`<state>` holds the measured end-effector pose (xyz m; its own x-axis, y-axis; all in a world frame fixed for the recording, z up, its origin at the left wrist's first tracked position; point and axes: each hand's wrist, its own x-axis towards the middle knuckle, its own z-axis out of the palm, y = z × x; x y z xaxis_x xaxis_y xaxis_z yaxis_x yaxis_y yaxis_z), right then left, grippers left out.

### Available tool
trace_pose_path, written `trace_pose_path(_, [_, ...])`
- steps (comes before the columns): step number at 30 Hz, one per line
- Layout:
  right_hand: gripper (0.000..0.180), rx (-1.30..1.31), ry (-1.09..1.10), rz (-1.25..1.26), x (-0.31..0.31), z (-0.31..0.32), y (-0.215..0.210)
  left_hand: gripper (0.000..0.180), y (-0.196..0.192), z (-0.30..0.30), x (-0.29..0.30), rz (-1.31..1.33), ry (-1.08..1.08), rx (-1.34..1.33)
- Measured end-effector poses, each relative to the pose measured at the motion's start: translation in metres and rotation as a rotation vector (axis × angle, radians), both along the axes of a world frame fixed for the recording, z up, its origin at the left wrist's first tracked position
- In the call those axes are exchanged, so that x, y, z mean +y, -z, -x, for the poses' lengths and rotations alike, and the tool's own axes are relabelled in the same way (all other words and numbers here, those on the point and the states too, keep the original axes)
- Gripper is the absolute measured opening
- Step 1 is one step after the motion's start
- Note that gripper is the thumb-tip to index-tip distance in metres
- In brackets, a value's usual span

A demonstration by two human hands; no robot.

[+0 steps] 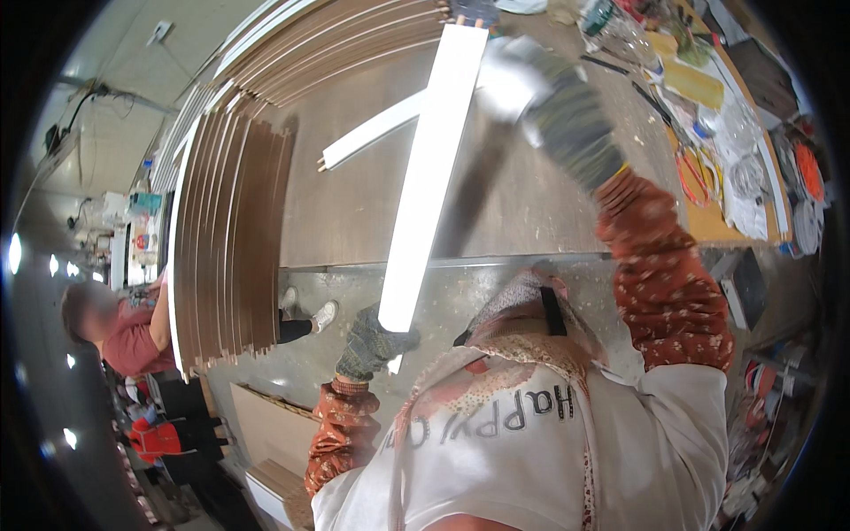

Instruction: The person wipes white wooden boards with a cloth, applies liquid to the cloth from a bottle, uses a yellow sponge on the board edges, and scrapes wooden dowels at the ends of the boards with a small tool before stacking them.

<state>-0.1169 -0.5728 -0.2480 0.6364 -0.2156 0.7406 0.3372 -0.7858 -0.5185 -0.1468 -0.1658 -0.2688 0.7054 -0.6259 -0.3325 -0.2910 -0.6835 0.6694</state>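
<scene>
My left hand [370, 343], in a grey knit glove, is closed around the near end of a long white board [427, 173]. The board reaches away over the table, with small wooden dowels at its far end. My right hand [571, 115], in a grey-green glove, is smeared by motion beside that far end. A blurred white, cloth-like wad [515, 81] is in its grip. Beneath the long board, a second white strip [376, 130] with dowels at its end lies crosswise on the brown tabletop [549, 226].
Many brown-and-white boards stand in a stack [235, 239] at the left, with more [345, 44] along the back. Orange-handled scissors [692, 177], plastic bags and tools crowd the right side. A person [142, 332] in a red top is beyond the left stack.
</scene>
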Motion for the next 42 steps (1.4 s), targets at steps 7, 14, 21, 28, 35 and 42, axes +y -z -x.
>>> trace_pose_path(7, [0.067,0.4,-0.278,0.015,0.112,0.018,-0.046,0.032,-0.015,-0.004,-0.072,0.464,-0.238,-0.039])
trace_pose_path(14, [0.049,0.61,-0.679,-0.15,0.086,0.003,-0.069,0.047,-0.063,0.001,-0.07,0.306,0.16,-0.452])
trace_pose_path(21, [0.063,1.266,-0.699,0.272,0.089,0.02,-0.07,0.081,-0.088,-0.025,0.012,-0.39,0.14,-1.527])
trace_pose_path(28, [0.03,1.221,-0.945,0.461,0.086,0.018,-0.019,0.072,-0.004,0.001,0.022,-0.158,0.139,-0.997])
trace_pose_path(35, [0.054,0.979,-0.535,0.505,0.055,0.009,-0.062,0.059,0.061,0.049,0.055,-0.146,-0.051,-0.712])
trace_pose_path(42, [0.077,0.458,0.276,0.72,-0.173,0.02,-0.05,0.046,0.074,0.081,0.078,-0.039,-0.431,-0.549])
